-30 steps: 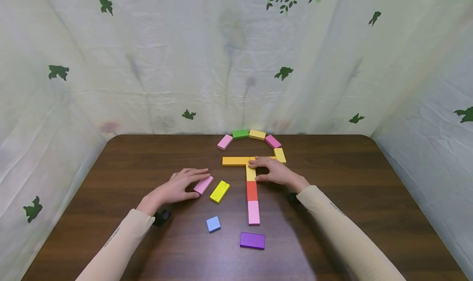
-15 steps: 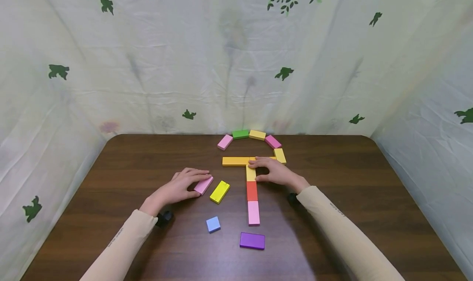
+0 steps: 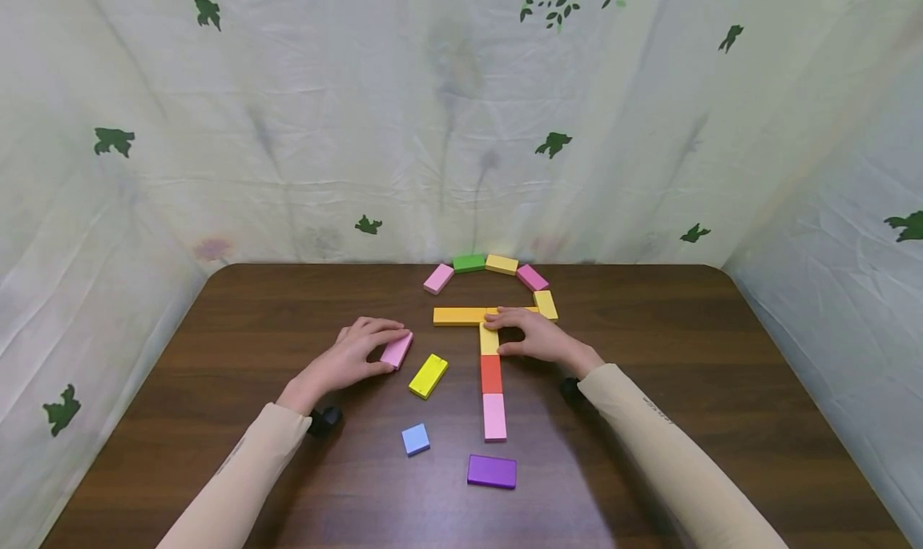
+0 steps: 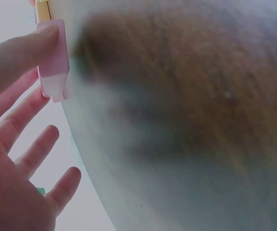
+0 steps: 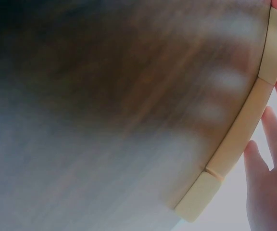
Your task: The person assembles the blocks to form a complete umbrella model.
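Observation:
In the head view my left hand (image 3: 351,354) pinches a pink block (image 3: 397,350) between thumb and fingers, left of a bright yellow block (image 3: 429,376). The left wrist view shows the same pink block (image 4: 55,53) with the thumb across its face and the remaining fingers spread. My right hand (image 3: 537,334) holds a pale yellow block (image 3: 489,339) at its two ends. That block heads a column with a red block (image 3: 491,373) and another pink block (image 3: 494,417). Above it runs an orange bar (image 3: 459,316), partly covered by the right fingers.
Beyond the bar, an arc includes a pink block (image 3: 438,279), a green block (image 3: 469,264), a yellow block (image 3: 501,264), a magenta block (image 3: 532,277) and another yellow block (image 3: 546,304). Nearer lie a blue block (image 3: 416,439) and a purple block (image 3: 492,471) on the wooden table (image 3: 649,324).
My left hand has shifted slightly away from me, and the pink block has moved with it, turning a little. The right hand stays in place on the pale yellow block.

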A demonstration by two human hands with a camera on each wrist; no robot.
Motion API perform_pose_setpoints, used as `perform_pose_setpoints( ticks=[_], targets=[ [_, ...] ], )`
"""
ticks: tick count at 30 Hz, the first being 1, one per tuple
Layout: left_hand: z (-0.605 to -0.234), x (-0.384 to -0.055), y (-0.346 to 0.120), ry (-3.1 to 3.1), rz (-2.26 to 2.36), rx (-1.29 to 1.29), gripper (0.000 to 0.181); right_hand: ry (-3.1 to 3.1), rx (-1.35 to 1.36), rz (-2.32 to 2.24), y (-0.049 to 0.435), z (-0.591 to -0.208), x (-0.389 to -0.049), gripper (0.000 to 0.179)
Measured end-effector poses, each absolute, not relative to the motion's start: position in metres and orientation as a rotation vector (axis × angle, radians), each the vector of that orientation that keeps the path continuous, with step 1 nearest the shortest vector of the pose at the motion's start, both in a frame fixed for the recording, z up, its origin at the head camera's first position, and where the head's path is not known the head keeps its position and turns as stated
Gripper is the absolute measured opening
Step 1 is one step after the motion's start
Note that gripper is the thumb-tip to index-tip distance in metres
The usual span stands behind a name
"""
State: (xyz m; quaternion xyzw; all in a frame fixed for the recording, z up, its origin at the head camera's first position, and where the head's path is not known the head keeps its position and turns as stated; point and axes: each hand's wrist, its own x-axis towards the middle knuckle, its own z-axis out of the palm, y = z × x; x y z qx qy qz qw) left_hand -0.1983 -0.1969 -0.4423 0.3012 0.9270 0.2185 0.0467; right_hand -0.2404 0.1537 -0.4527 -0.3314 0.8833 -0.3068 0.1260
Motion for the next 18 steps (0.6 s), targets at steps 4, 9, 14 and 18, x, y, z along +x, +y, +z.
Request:
perform_pose_setpoints(
  ticks=[4,9,14,18],
  targets=[
    [-0.441,-0.203,-0.194,2.85,0.665,0.884,0.059,2.574,-0.963,-0.892,0.154,-0.452,-0.24,0.051],
    [-0.439,-0.21,-0.189,2.871,0.66,0.849,0.06,2.574,-0.957,-0.897,0.154,-0.452,-0.24,0.051],
    [-0.438,-0.217,-0.183,2.882,0.663,0.812,0.06,2.577,-0.959,-0.899,0.154,-0.453,-0.24,0.051],
    [-0.438,-0.224,-0.179,2.898,0.668,0.796,0.06,2.579,-0.974,-0.9,0.154,-0.453,-0.24,0.05]
  ],
)
